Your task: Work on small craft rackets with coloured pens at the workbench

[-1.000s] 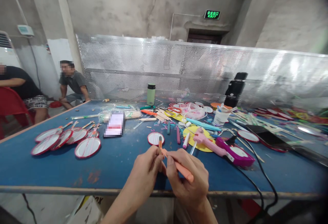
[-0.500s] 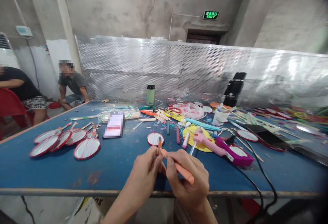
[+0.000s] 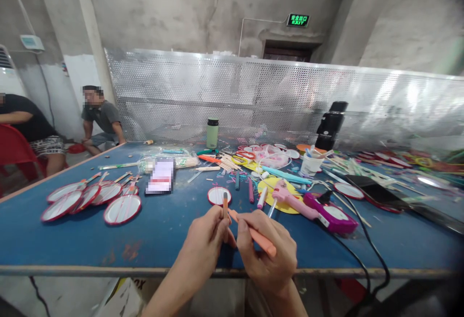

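Near the table's front edge, my left hand pinches a small flat wooden stick upright; it has an orange band and a dark tip. An orange marker pen lies in my right hand, gripped like a pencil with its point towards the stick. Whether the point touches the stick I cannot tell. Just beyond my hands lies a white disc with a red rim. To the right, a pink glue gun rests on a yellow disc.
At the left lie several red-rimmed discs with sticks and a phone. Loose wooden sticks, a white cup and a green bottle stand or lie farther back. Black cables run over the right front edge. Two people sit at the left.
The marker's point has drawn slightly right, away from the stick, with my right hand. My left hand keeps the stick nearly in place.
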Demonstrator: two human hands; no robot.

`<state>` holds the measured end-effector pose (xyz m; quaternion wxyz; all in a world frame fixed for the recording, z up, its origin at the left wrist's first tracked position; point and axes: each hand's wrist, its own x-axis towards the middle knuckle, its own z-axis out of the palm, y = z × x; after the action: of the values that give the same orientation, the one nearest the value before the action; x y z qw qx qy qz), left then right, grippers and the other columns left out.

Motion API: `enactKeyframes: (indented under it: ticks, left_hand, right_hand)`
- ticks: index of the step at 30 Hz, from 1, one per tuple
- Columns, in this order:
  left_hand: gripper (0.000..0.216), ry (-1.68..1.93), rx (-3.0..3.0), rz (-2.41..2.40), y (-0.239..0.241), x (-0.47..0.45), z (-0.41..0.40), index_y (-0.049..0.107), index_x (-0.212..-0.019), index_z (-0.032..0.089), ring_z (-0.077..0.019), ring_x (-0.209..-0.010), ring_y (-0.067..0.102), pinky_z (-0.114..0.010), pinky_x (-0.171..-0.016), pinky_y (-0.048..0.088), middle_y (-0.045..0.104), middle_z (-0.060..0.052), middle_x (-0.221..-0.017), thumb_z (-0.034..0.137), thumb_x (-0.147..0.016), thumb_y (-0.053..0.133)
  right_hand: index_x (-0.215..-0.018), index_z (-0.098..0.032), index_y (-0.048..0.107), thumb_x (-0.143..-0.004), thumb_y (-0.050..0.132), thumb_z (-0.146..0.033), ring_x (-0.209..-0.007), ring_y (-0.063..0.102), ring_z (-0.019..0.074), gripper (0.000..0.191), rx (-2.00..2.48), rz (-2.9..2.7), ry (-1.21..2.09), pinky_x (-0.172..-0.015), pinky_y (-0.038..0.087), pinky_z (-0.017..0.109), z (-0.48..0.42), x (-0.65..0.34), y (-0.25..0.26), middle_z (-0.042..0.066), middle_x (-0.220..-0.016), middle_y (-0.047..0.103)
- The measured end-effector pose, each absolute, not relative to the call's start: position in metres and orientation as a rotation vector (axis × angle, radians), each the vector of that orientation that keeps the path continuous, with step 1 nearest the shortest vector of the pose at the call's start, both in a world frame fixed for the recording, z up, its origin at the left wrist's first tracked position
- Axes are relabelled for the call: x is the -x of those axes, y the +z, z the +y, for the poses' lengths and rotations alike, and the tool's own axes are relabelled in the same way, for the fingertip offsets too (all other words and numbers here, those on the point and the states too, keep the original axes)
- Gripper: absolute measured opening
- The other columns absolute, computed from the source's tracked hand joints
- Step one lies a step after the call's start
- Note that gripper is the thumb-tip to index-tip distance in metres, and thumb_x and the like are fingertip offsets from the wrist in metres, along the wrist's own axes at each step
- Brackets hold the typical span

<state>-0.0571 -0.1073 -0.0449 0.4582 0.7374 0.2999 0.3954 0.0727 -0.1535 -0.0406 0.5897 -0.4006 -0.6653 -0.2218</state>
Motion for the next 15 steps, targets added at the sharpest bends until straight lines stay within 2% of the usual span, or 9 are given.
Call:
enactKeyframes:
  ticks: [15]
  left_hand:
    - [0.023, 0.972, -1.815, 0.734, -0.0442, 0.0589, -0.1077, 0.051, -0.083, 0.02, -0.0118, -0.059, 0.051, -0.022, -0.057, 0.033, 0.062, 0.002, -0.065, 0.034, -0.099, 0.042]
  right_hand:
    - [-0.083, -0.017, 0.064, -0.088, 0.057, -0.008, -0.055, 0.057, 0.0099, 0.012, 0.948, -1.546, -0.534, -0.055, 0.044, 0.024, -0.154, -0.0731, -0.0391, 0.0, -0.064, 0.063]
